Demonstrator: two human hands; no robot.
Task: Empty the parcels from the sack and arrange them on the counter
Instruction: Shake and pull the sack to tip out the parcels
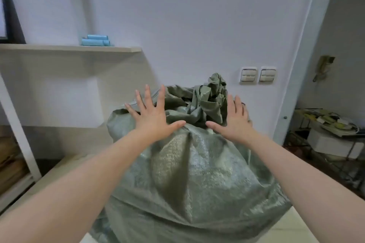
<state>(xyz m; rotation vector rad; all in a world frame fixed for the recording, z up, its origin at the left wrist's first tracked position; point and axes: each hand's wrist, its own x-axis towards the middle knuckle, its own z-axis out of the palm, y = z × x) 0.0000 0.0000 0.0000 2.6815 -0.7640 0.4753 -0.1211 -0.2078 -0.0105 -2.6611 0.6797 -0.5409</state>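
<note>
A big, bulging grey-green woven sack (pixel 189 179) stands on the pale counter (pixel 57 171) right in front of me. Its crumpled mouth is bunched up at the top. My left hand (pixel 153 116) lies flat on the sack's upper left shoulder with fingers spread straight. My right hand (pixel 235 119) rests on the upper right side, fingers straight, thumb pointing inward. Neither hand grips the fabric. No parcels show; whatever the sack holds is hidden.
A wall shelf (pixel 79 47) at the upper left carries blue rolls (pixel 95 41). A white shelving frame (pixel 17 128) stands at the left. Wall switches (pixel 257 75) sit behind the sack. A cluttered wire rack (pixel 333 136) stands at the right beside a white door (pixel 292 65).
</note>
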